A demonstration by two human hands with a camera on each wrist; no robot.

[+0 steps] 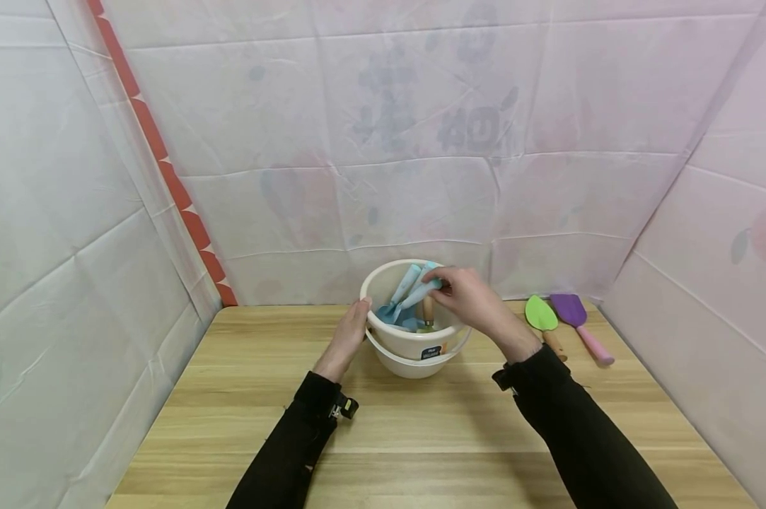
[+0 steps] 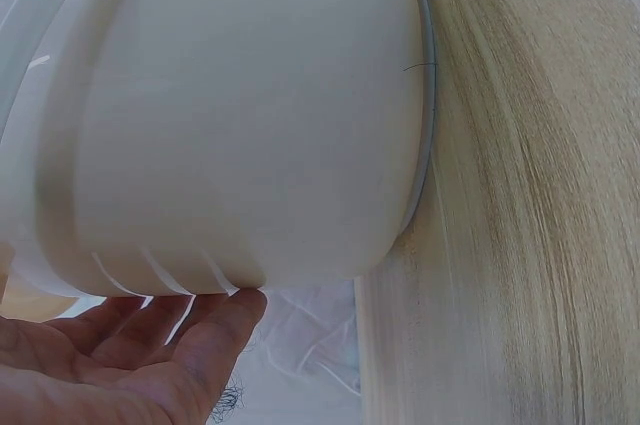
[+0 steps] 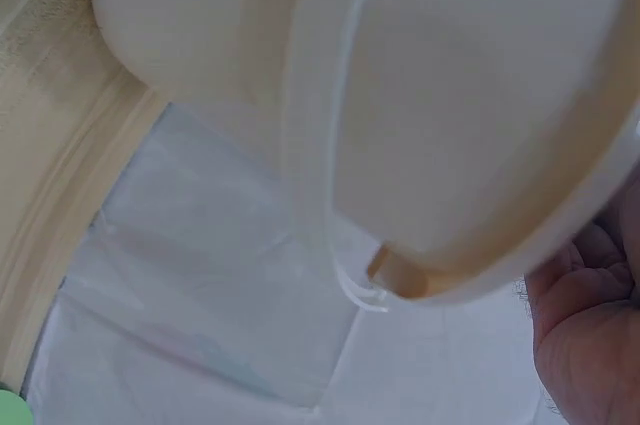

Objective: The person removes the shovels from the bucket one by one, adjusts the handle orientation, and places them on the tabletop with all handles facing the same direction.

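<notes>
Here two hands point(image 1: 414, 311) meet one bucket point(image 1: 414, 350).

Lying on the wooden table point(image 1: 421, 438), off near its far right corner: green spatula point(image 1: 541, 315) just beside purple spatula point(image 1: 576, 318), pink handle angled toward the table's right edge.

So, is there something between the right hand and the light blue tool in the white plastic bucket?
No, the right hand already pinches the light blue tool above the white plastic bucket.

A makeshift recording booth — white creased sheeting point(image 1: 421, 141) walls in a bare wooden table point(image 1: 421, 438).
</notes>
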